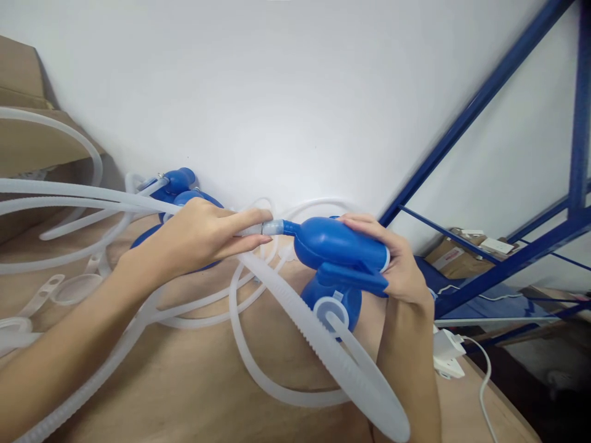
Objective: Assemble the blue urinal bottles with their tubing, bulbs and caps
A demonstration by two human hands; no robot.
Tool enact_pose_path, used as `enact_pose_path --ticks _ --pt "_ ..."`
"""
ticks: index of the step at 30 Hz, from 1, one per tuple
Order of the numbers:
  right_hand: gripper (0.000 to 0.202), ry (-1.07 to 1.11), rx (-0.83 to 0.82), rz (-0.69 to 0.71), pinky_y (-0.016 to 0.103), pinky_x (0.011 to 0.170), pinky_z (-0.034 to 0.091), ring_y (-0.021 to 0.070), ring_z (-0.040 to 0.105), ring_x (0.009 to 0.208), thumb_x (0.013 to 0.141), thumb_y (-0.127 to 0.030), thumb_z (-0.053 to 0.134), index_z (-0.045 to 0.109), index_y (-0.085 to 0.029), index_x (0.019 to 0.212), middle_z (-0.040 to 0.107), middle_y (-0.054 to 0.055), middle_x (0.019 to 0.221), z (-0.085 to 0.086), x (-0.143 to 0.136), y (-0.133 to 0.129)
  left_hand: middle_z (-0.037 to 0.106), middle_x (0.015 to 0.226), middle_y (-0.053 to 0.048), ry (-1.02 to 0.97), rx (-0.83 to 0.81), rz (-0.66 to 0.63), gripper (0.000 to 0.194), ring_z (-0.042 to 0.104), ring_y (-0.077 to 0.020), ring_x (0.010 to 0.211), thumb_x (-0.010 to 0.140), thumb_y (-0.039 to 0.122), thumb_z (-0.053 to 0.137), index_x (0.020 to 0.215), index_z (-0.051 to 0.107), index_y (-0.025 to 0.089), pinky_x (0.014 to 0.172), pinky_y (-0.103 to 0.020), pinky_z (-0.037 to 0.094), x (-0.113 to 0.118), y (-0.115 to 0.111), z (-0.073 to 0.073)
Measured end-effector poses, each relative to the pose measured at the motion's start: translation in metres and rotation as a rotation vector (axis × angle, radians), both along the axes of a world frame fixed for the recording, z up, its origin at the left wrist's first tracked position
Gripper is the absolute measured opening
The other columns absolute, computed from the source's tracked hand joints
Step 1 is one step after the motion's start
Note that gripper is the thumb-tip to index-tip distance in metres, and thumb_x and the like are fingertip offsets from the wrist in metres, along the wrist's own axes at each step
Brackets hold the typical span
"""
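My right hand (392,255) is wrapped round a blue bulb-shaped pump (330,242) with a flat blue lever or handle under it. Its narrow neck points left, where a clear hose end (272,227) meets it. My left hand (207,231) pinches that hose end between thumb and fingers, close to the neck. From there the ribbed translucent hose (295,301) loops down to the right. Under the held pump lies another blue pump (339,298) with a white round fitting and a hose. My left palm hides part of the hose.
More blue pumps (178,184) with hoses lie against the white wall. Translucent hoses and a clear ring-shaped part (77,289) spread over the wooden table (198,381). A cardboard box (28,135) stands at left. At right are a blue metal rack (471,111) and a white power adapter (447,346).
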State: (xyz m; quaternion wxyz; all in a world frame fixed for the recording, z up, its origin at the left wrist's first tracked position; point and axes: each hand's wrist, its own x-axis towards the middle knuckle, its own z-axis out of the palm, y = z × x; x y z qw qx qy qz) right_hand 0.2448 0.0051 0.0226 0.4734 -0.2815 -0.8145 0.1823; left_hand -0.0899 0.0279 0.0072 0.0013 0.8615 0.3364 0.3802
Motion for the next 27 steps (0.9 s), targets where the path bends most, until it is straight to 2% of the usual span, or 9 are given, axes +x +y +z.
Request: enact_pose_path --ticks 4,7,11,15,18,22,25,27 --pt "0.072 -0.143 0.171 0.030 0.050 0.110 0.057 0.0306 0.067 0.127 0.069 -0.023 0.096 0.073 -0.045 0.134 0.071 0.002 0.137 -0.003 0.002 -0.001 0.041 0.054 0.001 -0.011 -0.040 -0.019 0.039 0.036 -0.0153 0.048 0.096 0.060 0.060 0.111 0.075 0.028 0.054 -0.031 0.023 -0.001 -0.006 0.005" --pt "0.069 -0.182 0.289 0.014 0.051 0.110 0.058 0.0292 0.067 0.127 0.078 -0.023 0.090 0.068 -0.051 0.138 0.070 0.000 0.139 -0.005 -0.002 -0.005 0.038 0.049 0.003 -0.010 -0.076 -0.061 0.038 0.037 -0.0142 0.045 0.098 0.057 0.059 0.112 0.074 0.026 0.053 -0.030 0.025 -0.003 -0.009 0.008" --pt "0.061 -0.243 0.406 -0.014 0.051 0.105 0.062 0.0287 0.070 0.122 0.088 -0.024 0.081 0.067 -0.053 0.139 0.071 -0.001 0.138 -0.003 -0.007 -0.013 0.046 0.048 0.005 -0.011 -0.149 -0.119 0.037 0.038 -0.0112 0.042 0.101 0.052 0.057 0.112 0.075 0.022 0.051 -0.027 0.027 -0.003 -0.006 0.009" --pt "0.059 -0.265 0.517 -0.028 0.051 0.105 0.062 0.0289 0.072 0.120 0.091 -0.023 0.078 0.066 -0.050 0.142 0.072 0.001 0.137 0.000 -0.011 -0.021 0.050 0.051 0.006 -0.045 -0.190 -0.186 0.036 0.040 -0.0097 0.044 0.103 0.049 0.055 0.113 0.074 0.020 0.050 -0.024 0.030 -0.003 0.000 0.009" --pt "0.071 -0.402 0.555 -0.109 0.053 0.107 0.062 0.0298 0.069 0.126 0.093 -0.012 0.069 0.055 -0.046 0.154 0.069 0.003 0.143 0.004 -0.013 -0.029 0.045 0.049 0.007 -0.034 -0.189 -0.202 0.033 0.041 -0.0094 0.044 0.103 0.045 0.055 0.108 0.072 0.018 0.048 -0.023 0.029 -0.003 0.001 0.012" --pt "0.084 -0.589 0.626 -0.310 0.051 0.105 0.062 0.0321 0.067 0.130 0.092 0.000 0.058 0.038 -0.036 0.166 0.064 0.010 0.148 0.005 -0.015 -0.034 0.047 0.050 0.007 -0.003 -0.216 -0.209 0.038 0.041 -0.0087 0.043 0.105 0.048 0.051 0.090 0.066 0.017 0.046 -0.023 0.029 -0.001 -0.005 0.016" --pt "0.086 -0.587 0.746 -0.408 0.049 0.098 0.064 0.0319 0.071 0.120 0.091 0.002 0.056 0.037 -0.033 0.167 0.070 0.011 0.138 0.000 -0.016 -0.027 0.048 0.050 0.005 0.007 -0.213 -0.193 0.045 0.042 -0.0086 0.044 0.105 0.047 0.046 0.073 0.055 0.018 0.048 -0.023 0.031 0.001 -0.007 0.017" --pt "0.084 -0.561 0.840 -0.421 0.048 0.096 0.064 0.0313 0.072 0.116 0.091 0.003 0.056 0.040 -0.033 0.166 0.073 0.010 0.132 -0.005 -0.016 -0.020 0.051 0.052 0.004 0.001 -0.227 -0.200 0.046 0.045 -0.0085 0.044 0.106 0.045 0.044 0.069 0.051 0.019 0.048 -0.023 0.034 0.002 -0.007 0.018"
